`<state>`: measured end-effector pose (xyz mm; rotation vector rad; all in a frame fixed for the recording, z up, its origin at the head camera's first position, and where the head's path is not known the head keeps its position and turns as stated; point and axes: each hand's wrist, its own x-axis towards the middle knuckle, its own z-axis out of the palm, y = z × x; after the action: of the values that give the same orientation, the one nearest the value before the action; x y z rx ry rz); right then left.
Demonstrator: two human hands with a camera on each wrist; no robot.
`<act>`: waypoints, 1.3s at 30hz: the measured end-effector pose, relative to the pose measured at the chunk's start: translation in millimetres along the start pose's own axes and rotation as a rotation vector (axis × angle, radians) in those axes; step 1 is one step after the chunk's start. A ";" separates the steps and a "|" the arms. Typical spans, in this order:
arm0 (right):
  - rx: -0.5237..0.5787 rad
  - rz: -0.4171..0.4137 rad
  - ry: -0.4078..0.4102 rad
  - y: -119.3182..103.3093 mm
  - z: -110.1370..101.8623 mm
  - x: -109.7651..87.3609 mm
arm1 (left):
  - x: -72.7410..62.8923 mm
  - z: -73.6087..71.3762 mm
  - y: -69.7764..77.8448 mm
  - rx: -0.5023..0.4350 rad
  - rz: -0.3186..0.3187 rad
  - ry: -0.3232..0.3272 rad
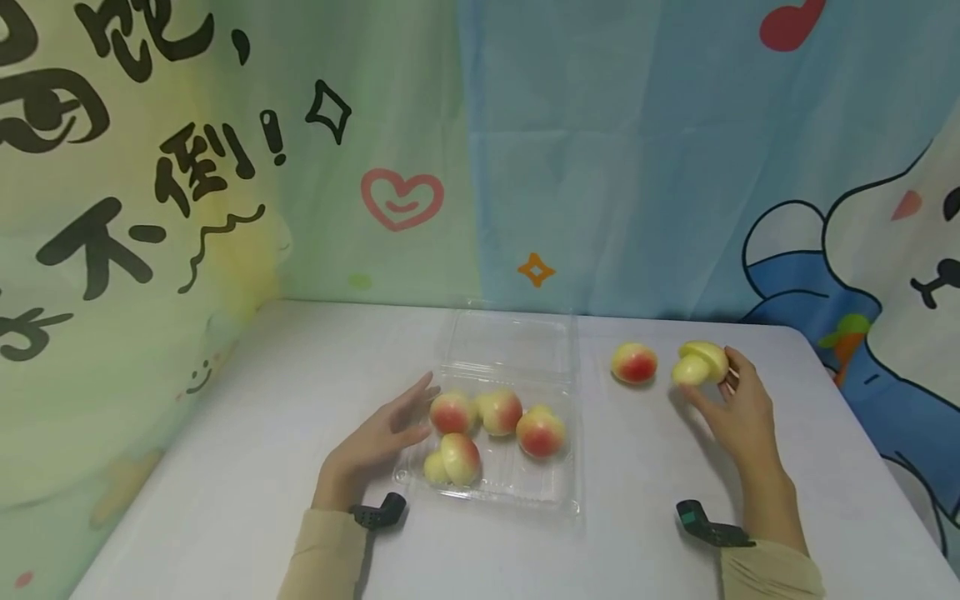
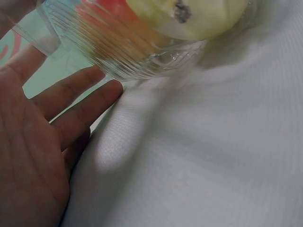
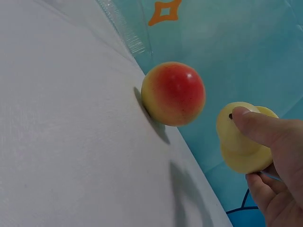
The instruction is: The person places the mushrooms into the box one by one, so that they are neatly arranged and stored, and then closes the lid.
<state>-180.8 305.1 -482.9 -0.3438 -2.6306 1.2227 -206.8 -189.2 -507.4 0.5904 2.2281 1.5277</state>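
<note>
In the head view my right hand (image 1: 738, 408) pinches a pale yellow toy mushroom (image 1: 701, 363) above the table's right side. The right wrist view shows the thumb (image 3: 258, 125) on its stem end and fingers beneath the cap. A second mushroom (image 1: 634, 364) with a red-blushed cap sits on the table just left of it. My left hand (image 1: 378, 437) is beside the left wall of a clear plastic clamshell box (image 1: 517, 487), fingers extended, fingertips right at the ribbed side. Several red-and-yellow mushrooms lie inside, one (image 1: 540, 432) on the right and another (image 1: 454, 459) at the front left.
The box's transparent lid (image 1: 510, 342) is folded back towards the rear of the white table (image 1: 630, 550). A printed cloth backdrop (image 1: 600, 167) hangs directly behind the table's far edge.
</note>
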 end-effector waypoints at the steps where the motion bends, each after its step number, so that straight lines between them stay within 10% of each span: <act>1: 0.002 0.002 0.003 -0.9 -0.3 -0.2 | 0.1 -0.2 0.0 0.006 0.005 -0.002; 39: -0.019 -0.150 0.032 -36.5 -1.5 -17.3 | -1.0 1.3 3.1 0.005 0.001 0.007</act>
<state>-168.3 278.1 -455.5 -0.1644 -2.5897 1.1357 -204.9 -187.7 -504.8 0.5890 2.2377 1.5274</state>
